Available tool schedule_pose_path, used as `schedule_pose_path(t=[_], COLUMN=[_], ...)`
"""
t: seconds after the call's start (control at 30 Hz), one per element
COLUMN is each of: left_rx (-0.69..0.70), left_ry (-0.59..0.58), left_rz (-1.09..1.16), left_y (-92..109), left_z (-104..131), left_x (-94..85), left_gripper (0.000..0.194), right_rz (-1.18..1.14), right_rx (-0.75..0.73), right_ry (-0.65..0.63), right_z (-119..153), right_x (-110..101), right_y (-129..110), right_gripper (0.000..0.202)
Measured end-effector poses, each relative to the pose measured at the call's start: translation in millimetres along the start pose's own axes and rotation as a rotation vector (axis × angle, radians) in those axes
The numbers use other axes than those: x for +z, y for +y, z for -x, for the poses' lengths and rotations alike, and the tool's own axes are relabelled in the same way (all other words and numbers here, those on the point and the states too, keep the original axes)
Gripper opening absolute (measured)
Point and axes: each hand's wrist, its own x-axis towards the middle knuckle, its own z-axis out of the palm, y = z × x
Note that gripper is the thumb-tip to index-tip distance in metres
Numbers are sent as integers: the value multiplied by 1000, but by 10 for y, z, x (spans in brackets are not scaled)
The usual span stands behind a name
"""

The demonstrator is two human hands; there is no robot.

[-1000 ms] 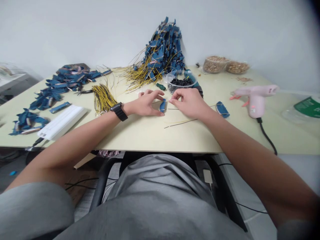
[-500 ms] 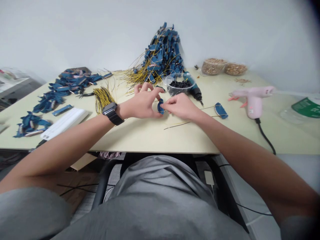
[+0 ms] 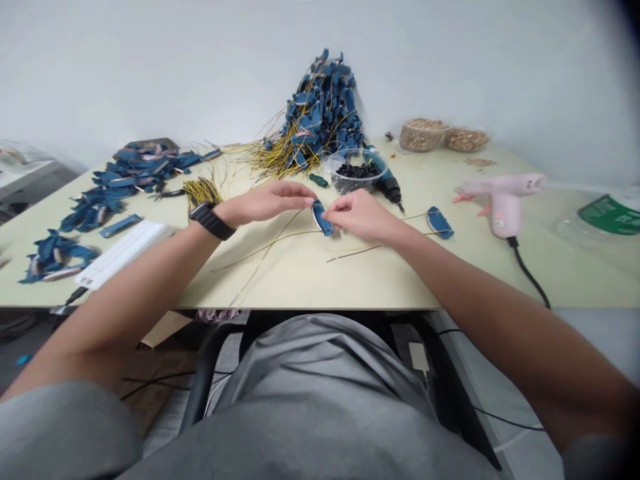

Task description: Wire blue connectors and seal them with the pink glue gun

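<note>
A small curved blue piece (image 3: 323, 219) with a pale edge and thin yellow and black wires stands between my hands above the table. My right hand (image 3: 359, 215) pinches its right side between thumb and fingers. At its upper end, the fingertips of my left hand (image 3: 275, 201) come together on it; the thumb is partly hidden. The wires trail leftward below my left hand. To the right of my right hand lies a second blue piece (image 3: 439, 223), its wires running left beneath my right wrist.
Behind my hands are a tall pile of wired blue pieces (image 3: 325, 107), a tub of black parts (image 3: 356, 171), a power drill (image 3: 390, 185) and a dark green object (image 3: 318, 180). A pink glue gun (image 3: 505, 200) lies right. Wires (image 3: 201, 192), loose blue pieces (image 3: 133, 175) and a white block (image 3: 125, 250) are left.
My left hand has drawn its spread fingers together and shifted left and down. The blue piece has turned slightly and shows more of its face, with its wires now visible to the left.
</note>
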Motion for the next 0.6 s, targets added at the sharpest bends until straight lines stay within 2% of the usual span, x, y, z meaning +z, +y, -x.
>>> schedule_pose_path(t=[0.2, 0.33, 0.47, 0.6], left_rx=[-7, 9, 31, -18], left_ry=[44, 63, 67, 49], left_rz=[43, 62, 131, 199], left_y=[-93, -160, -119, -63], left_z=[24, 40, 80, 106], left_x=[138, 170, 173, 183], left_gripper=[60, 66, 67, 61], right_rz=[-16, -7, 9, -2], right_rx=[-12, -15, -33, -56], right_ry=[-51, -63, -59, -79], right_z=[18, 22, 4, -18], right_x=[13, 5, -7, -4], right_y=[-46, -50, -16, 10], right_gripper=[35, 33, 33, 34])
